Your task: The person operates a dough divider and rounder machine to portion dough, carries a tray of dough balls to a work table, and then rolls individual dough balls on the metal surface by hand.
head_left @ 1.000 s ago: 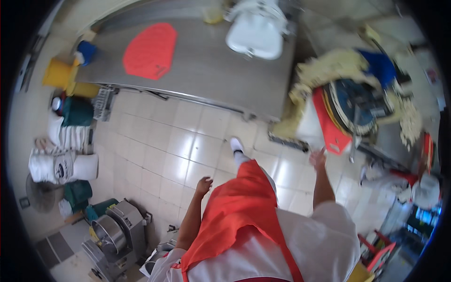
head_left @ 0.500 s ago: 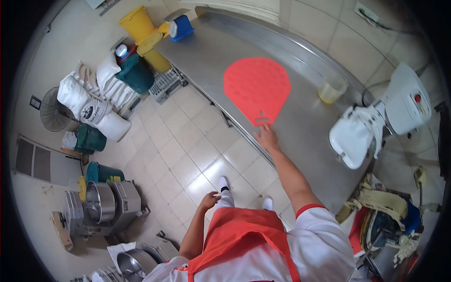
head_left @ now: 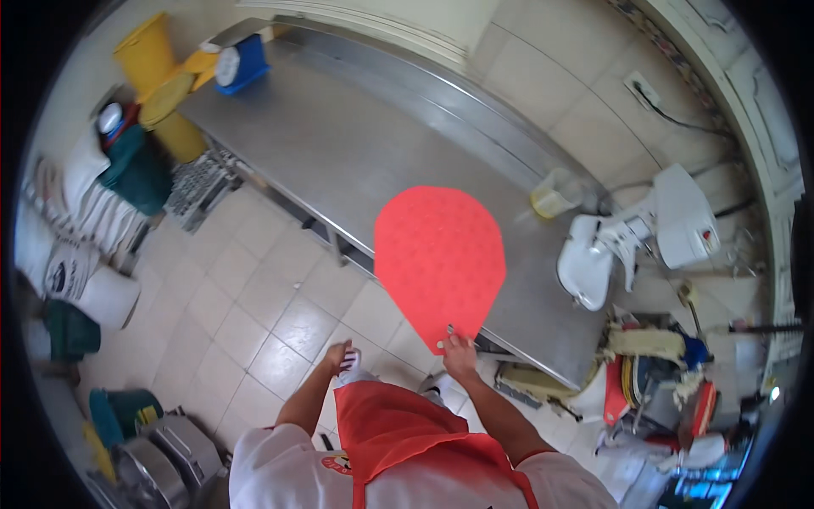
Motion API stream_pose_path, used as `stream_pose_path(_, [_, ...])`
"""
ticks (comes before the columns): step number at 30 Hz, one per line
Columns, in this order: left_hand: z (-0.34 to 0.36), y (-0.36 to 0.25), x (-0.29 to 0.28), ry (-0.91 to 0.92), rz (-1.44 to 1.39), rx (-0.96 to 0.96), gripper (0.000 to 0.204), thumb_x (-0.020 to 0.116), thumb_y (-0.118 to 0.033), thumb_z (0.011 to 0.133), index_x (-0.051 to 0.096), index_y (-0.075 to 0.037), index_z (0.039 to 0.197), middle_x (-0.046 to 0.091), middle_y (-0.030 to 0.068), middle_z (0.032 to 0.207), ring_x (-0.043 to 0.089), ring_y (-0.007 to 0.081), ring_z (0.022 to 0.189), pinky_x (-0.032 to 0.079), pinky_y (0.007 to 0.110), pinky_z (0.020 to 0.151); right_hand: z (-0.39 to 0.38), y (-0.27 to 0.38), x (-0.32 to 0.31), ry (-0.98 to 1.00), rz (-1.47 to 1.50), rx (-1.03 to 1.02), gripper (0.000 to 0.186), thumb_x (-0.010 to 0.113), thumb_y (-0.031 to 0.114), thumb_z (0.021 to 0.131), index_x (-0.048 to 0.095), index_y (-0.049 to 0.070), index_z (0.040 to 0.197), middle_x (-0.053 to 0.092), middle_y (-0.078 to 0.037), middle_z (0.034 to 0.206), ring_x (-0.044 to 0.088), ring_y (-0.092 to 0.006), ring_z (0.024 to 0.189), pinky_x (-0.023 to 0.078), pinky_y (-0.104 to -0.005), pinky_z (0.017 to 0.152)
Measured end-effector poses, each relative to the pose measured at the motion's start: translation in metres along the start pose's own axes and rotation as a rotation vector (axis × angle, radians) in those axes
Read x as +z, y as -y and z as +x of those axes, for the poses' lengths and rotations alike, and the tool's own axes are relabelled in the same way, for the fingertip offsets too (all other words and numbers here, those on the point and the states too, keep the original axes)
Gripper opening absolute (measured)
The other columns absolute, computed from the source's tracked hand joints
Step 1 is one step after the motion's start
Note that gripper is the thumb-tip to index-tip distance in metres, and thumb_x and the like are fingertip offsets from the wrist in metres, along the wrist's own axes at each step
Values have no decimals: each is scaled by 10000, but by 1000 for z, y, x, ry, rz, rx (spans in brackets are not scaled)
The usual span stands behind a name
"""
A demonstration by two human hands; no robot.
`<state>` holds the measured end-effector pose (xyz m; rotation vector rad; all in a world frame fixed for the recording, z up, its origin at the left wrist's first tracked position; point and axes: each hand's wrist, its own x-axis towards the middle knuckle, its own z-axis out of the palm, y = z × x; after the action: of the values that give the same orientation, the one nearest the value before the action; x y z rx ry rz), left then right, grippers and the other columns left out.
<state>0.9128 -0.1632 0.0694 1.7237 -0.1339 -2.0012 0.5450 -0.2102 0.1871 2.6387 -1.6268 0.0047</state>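
The right hand (head_left: pixel 459 349) pinches the narrow lower tip of a red mat (head_left: pixel 439 254), its fingers clenched on that edge. The mat is thin and flat, matte, dotted with a fine bumpy texture, broad and rounded at the top and tapering to a point like a shield. It is lifted off the tabletop (head_left: pixel 339 136), hanging partly over the front edge and partly over the tiled floor (head_left: pixel 254 305). The tabletop is long, brushed stainless steel with a dull sheen. The left hand (head_left: pixel 337 354) hangs beside the orange apron (head_left: pixel 398 433), holding nothing, its fingers loosely curled. On the tabletop's far end sits a glossy white stand mixer (head_left: pixel 627 242) with a rounded bowl, and near it a translucent yellowish plastic jug (head_left: pixel 555 193). A blue scale (head_left: pixel 240 64) stands at the other end.
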Motion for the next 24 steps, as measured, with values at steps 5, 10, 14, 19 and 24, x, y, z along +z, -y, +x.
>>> stream_pose_path(5, [9,-69,86,280,-303,33,547,484,-556,969,520,-125,1305,606,72,1247,589,244,1056,501,407,853,-85,60,-84,-89,401,122,250,722,70,646,651,126,880,611,-71,853,627,-279,871,460,-382,800])
stream_pose_path(10, [-39,-22,247,946,-478,-16,716,441,-677,913,470,-166,1413,528,51,1401,529,323,1225,434,536,1022,-173,52,-196,-504,583,403,198,787,44,673,636,112,782,636,-64,771,627,-282,722,469,-375,709])
stream_pose_path(14, [-15,25,320,1561,-285,-1,945,502,-835,757,462,-180,1437,521,55,1423,484,316,1286,378,538,1066,-251,50,-271,-859,989,836,199,785,41,760,689,27,933,665,-71,798,574,-127,694,429,-273,591])
stream_pose_path(19, [-85,146,431,900,-18,-411,1010,572,-851,706,454,-181,1452,498,65,1467,468,283,1335,371,508,1094,-449,64,-216,-1414,1219,1216,63,699,50,868,707,-11,854,626,0,733,546,-82,672,448,-245,633])
stream_pose_path(24, [-114,266,519,884,367,-441,653,594,-529,918,461,-151,1434,496,81,1467,422,337,1373,288,595,1144,-569,94,-134,-2048,1021,1918,201,659,223,963,667,33,1028,525,40,612,440,-48,465,369,-241,416])
